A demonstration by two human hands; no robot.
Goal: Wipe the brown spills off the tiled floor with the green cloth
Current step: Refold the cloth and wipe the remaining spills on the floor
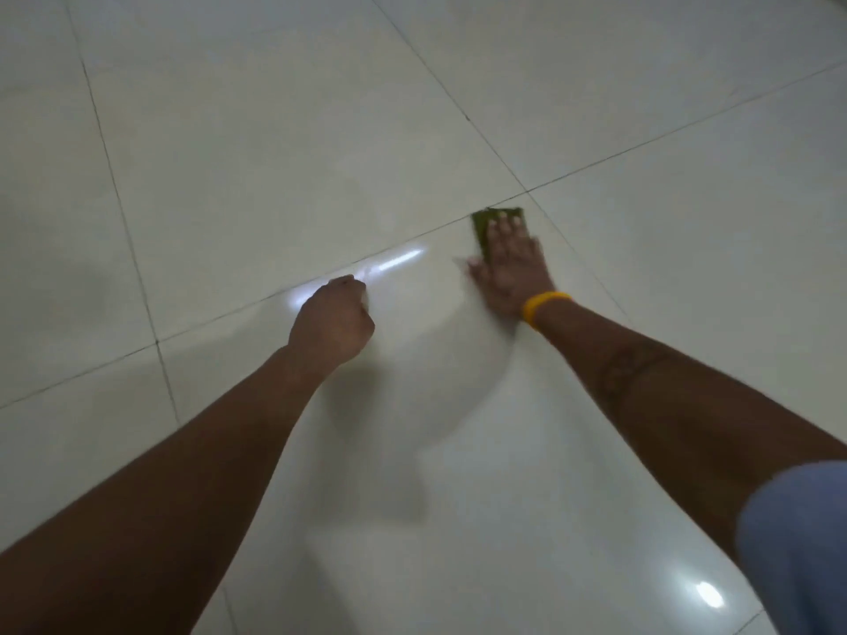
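Note:
The green cloth lies flat on the pale tiled floor, just below a dark grout line. My right hand presses down on it with fingers spread, palm covering most of the cloth; a yellow band circles that wrist. My left hand is curled into a fist and rests knuckles-down on the floor, to the left of the cloth and apart from it. I see no brown spill in this frame; the picture is blurred around my right hand.
Glossy cream tiles with dark grout lines fill the view, with bright light reflections near my left hand and at the bottom right. A blue-grey clothed knee shows at the lower right corner.

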